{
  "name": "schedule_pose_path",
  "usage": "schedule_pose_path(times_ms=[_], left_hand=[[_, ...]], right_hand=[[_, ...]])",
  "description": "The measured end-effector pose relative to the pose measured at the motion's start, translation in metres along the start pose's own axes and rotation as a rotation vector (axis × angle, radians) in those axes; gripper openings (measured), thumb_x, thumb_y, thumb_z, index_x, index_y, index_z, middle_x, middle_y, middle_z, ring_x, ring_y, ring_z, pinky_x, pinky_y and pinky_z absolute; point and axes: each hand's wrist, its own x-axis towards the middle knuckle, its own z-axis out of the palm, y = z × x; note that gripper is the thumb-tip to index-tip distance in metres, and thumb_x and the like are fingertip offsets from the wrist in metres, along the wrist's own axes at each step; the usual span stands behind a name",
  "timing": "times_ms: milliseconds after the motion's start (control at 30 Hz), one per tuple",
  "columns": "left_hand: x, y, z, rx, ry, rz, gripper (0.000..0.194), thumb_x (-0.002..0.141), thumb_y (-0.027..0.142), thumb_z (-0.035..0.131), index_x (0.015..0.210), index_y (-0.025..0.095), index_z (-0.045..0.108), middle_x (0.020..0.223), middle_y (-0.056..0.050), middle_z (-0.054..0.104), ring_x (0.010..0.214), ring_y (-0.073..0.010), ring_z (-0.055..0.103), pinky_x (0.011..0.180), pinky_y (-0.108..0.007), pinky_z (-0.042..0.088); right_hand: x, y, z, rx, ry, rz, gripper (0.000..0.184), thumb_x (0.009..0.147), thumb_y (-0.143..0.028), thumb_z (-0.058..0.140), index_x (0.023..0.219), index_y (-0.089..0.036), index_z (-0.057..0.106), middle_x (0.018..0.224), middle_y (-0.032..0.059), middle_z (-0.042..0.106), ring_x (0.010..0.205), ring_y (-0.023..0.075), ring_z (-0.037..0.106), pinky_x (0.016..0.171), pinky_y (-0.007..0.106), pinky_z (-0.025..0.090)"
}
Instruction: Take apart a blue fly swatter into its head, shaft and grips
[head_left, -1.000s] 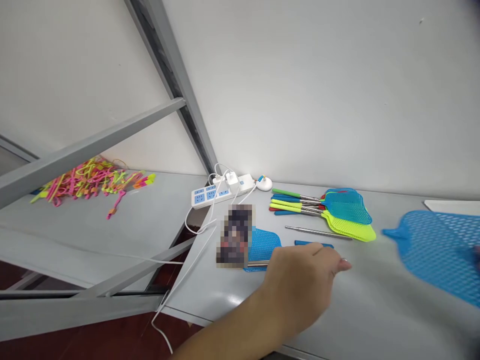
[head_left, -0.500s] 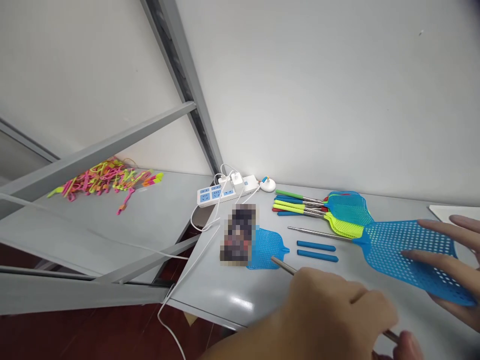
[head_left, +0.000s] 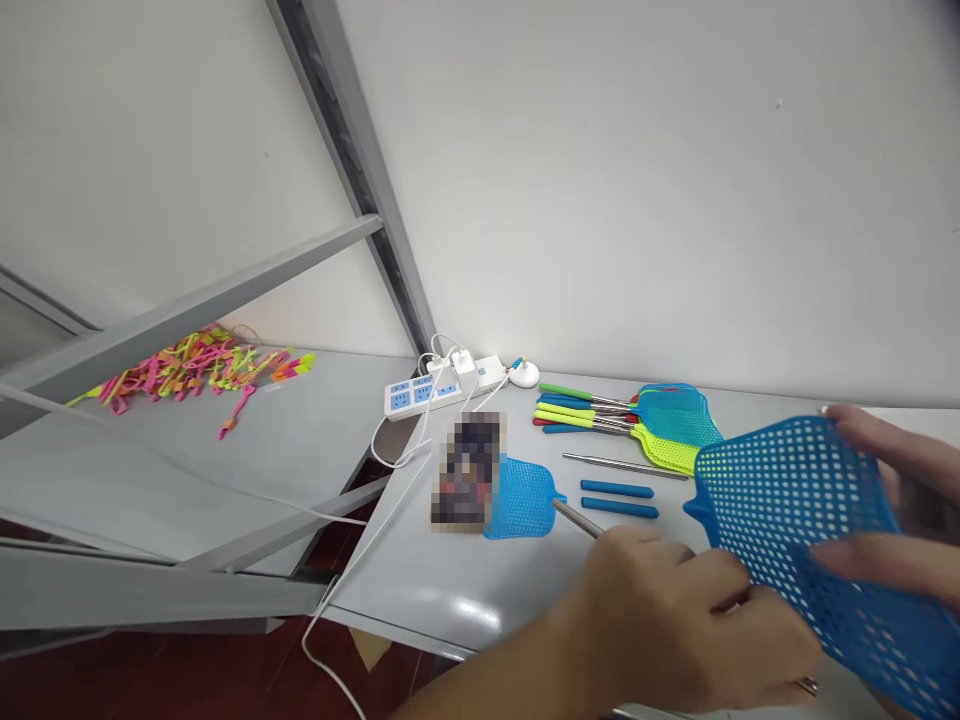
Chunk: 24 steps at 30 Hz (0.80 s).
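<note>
My left hand (head_left: 690, 620) is closed around a thin metal rod (head_left: 577, 518), whose one end points at the small neck of a blue fly swatter head (head_left: 525, 500) on the table. At the right, my right hand (head_left: 892, 565) grips a second blue mesh swatter head (head_left: 787, 490), raised and tilted with its neck towards the left. Between them and the wall lie another metal rod (head_left: 622, 465) and two blue handle sleeves (head_left: 619, 489). Behind these is a stack of fly swatters (head_left: 581, 412) with green, yellow, blue and red handles.
A blurred-out rectangular item (head_left: 466, 475) overlaps the swatter head on the table. Further back sit a white power strip (head_left: 405, 398) with cables and a round white device (head_left: 525, 375). Grey frame bars (head_left: 202, 290) cross the left, before a colourful pile (head_left: 195, 370).
My right hand has lifted and tilted the blue swatter head closer to my left hand, away from the loose rod on the table. My left hand still holds its rod. The view has shifted slightly.
</note>
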Motion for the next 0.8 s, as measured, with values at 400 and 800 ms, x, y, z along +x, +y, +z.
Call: schedule_pose_path(times_ms=[400,800], left_hand=[[-0.015,-0.02,0.016,-0.271,0.028,-0.33,0.024,0.098,0.035,0.042,0.09,0.018,0.058,0.086,-0.003,0.071,0.074,-0.0115,0.066,0.065,-0.023,0.05],[-0.028,-0.009,-0.034,-0.202,0.224,-0.211,0.032,0.098,0.031,0.042,0.069,0.021,0.051,0.059,0.003,0.058,0.05,-0.009,0.052,0.051,-0.026,0.04]], right_hand=[[0.005,0.008,0.051,0.576,-0.151,0.424,0.093,0.077,-0.061,0.069,0.153,-0.03,0.024,0.154,0.0127,0.035,0.138,0.036,0.04,0.108,0.051,0.045],[0.016,0.027,0.085,0.42,-0.211,0.572,0.039,0.092,-0.048,0.056,0.126,-0.03,0.058,0.119,0.006,0.064,0.106,0.0252,0.063,0.086,0.038,0.055]])
